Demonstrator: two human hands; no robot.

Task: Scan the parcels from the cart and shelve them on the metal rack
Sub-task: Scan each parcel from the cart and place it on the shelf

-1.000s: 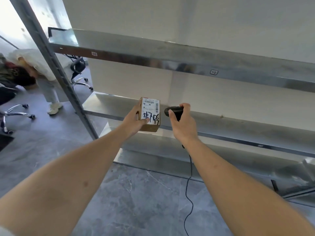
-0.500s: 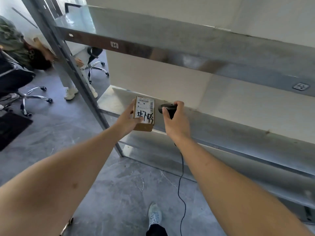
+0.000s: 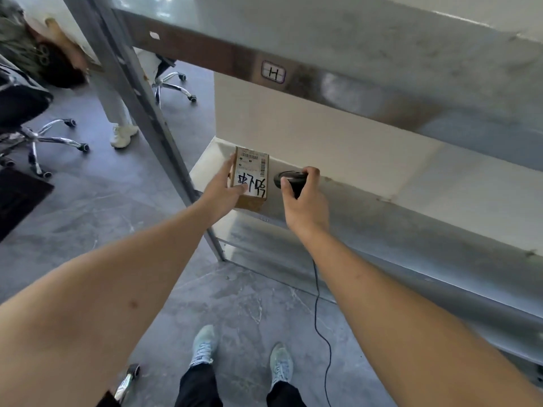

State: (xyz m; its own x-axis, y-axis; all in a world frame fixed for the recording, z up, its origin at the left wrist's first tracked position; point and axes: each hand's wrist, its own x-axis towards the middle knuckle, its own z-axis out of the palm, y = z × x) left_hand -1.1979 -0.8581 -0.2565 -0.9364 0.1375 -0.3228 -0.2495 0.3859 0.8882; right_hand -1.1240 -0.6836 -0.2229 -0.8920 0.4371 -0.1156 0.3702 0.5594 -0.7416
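A small brown cardboard parcel (image 3: 252, 177) with a white barcode label and black handwriting is held in my left hand (image 3: 221, 190), fingers round its left side and thumb on the label. It hovers at the left end of the middle shelf (image 3: 382, 218) of the metal rack. My right hand (image 3: 304, 201) grips a black corded barcode scanner (image 3: 289, 181) just right of the parcel, its head turned toward the label. The scanner cable (image 3: 318, 312) hangs down to the floor.
The rack's slanted grey upright (image 3: 138, 95) stands left of the parcel. An upper shelf (image 3: 352, 86) carries an "H" tag (image 3: 273, 72). Office chairs (image 3: 44, 139) and a bent-over person (image 3: 44, 60) are at the left. My own feet (image 3: 202, 345) stand on grey floor below.
The parcel and scanner have come closer to the left end of the middle shelf as I stepped toward the rack; my view has tilted down, bringing my feet into sight. Both grips are unchanged.
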